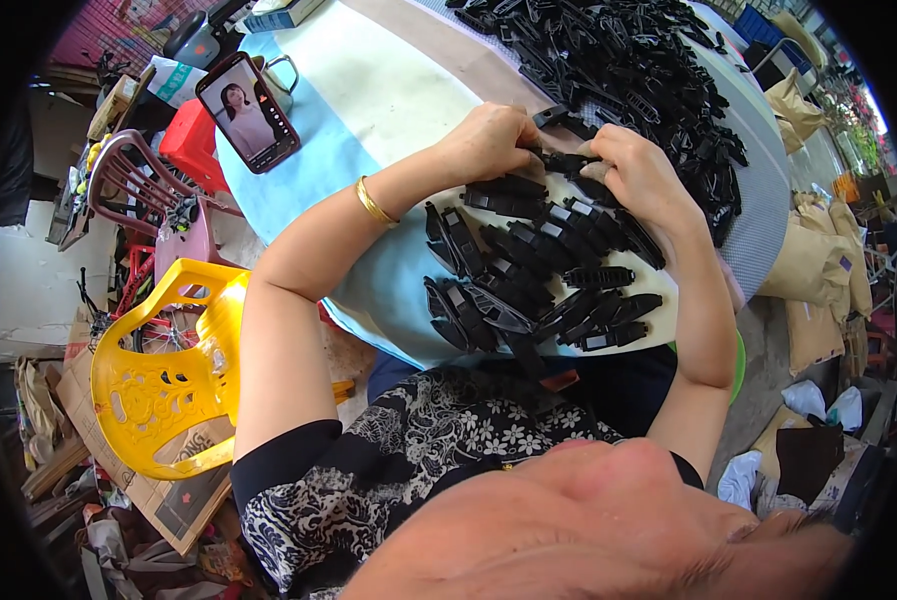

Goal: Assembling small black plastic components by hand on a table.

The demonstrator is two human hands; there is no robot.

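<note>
My left hand (488, 143), with a gold bangle (373, 200) on its wrist, and my right hand (638, 175) come close together over the table. Pinched between the fingers of both is a small black plastic piece (564, 162), partly hidden by the fingertips. Just below lies a cluster of long, narrow black plastic parts (513, 250), several with pale grey patches, set side by side in loose rows. Beyond my hands a large heap of loose black plastic parts (633, 80) spreads to the far right.
On the round cloth-covered table (353, 110), a phone (248, 112) playing a video leans against a metal mug (280, 80). A yellow plastic chair (173, 375) and a pink chair (183, 215) stand left. Brown sacks (818, 265) stand right of the table.
</note>
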